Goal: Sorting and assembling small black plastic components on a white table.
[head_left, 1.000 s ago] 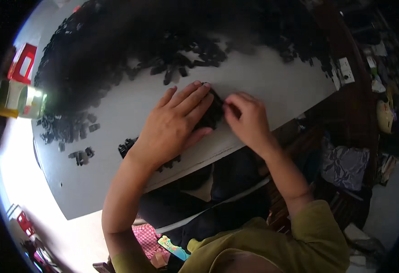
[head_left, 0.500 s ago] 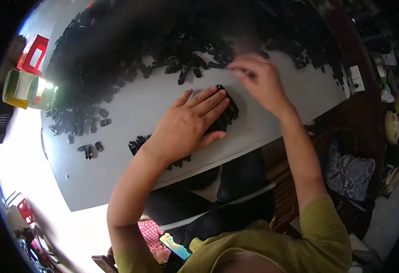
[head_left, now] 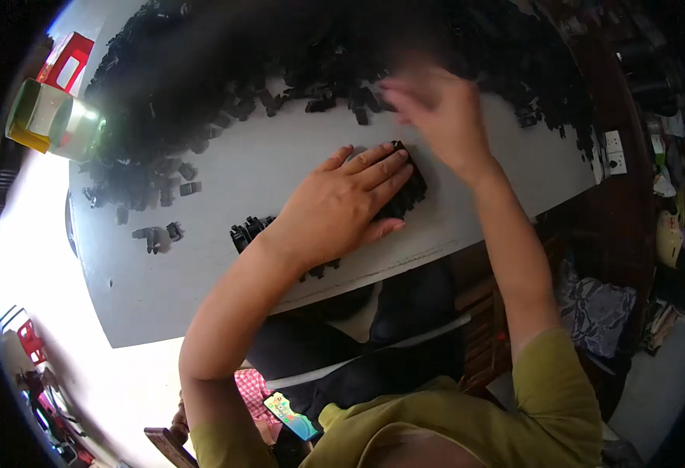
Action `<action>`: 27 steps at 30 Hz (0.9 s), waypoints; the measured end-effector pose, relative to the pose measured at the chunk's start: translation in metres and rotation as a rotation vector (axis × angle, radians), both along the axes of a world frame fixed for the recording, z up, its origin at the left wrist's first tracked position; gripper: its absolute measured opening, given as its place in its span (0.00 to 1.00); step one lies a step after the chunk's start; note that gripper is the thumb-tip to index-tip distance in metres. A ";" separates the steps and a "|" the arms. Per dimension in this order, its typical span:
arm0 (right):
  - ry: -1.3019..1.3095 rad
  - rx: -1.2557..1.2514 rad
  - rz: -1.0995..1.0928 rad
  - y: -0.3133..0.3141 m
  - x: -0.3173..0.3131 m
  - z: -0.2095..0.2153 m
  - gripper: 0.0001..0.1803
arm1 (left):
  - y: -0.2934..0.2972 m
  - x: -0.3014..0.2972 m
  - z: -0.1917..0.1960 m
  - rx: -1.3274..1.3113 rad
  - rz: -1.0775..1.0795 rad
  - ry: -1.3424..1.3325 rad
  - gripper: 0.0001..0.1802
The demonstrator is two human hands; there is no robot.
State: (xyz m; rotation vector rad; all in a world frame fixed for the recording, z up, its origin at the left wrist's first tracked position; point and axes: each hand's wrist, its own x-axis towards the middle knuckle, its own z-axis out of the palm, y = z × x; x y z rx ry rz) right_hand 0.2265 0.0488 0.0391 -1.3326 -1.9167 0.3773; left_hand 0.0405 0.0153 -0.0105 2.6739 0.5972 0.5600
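Note:
My left hand [head_left: 335, 199] lies flat across a row of small black plastic pieces on the table. Its fingers are stretched out and slightly apart, pressing on the top of the row. One end of the row [head_left: 250, 231] shows to the left of the wrist, and the other end [head_left: 413, 187] shows past the fingertips. The palm hides its middle. Over the near edge of a large heap of similar black pieces [head_left: 225, 70] is my right hand [head_left: 444, 117]. Motion smears its fingers, so I cannot see whether they hold a piece.
The grey tabletop [head_left: 194, 288] ends just in front of my lap. Several loose black pieces [head_left: 151, 238] lie on its left part. A clear container with a yellow patch [head_left: 62, 125] and a red plastic item [head_left: 69, 62] are at the left edge. A white socket plate [head_left: 615, 152] is at the right.
My right hand has moved farther out, toward the heap. My left hand stays flat on the row, which seems shifted slightly right. The view itself has tilted a little.

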 end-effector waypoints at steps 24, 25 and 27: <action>-0.373 -0.219 -0.299 -0.080 0.007 -0.005 0.05 | -0.001 -0.004 -0.001 -0.059 0.019 0.017 0.39; -0.407 -0.264 -0.266 -0.084 0.010 -0.002 0.04 | -0.001 -0.004 -0.002 -0.051 0.016 0.015 0.38; -0.443 -0.311 -0.230 -0.091 0.017 0.004 0.04 | -0.001 -0.004 -0.002 -0.047 0.016 0.013 0.38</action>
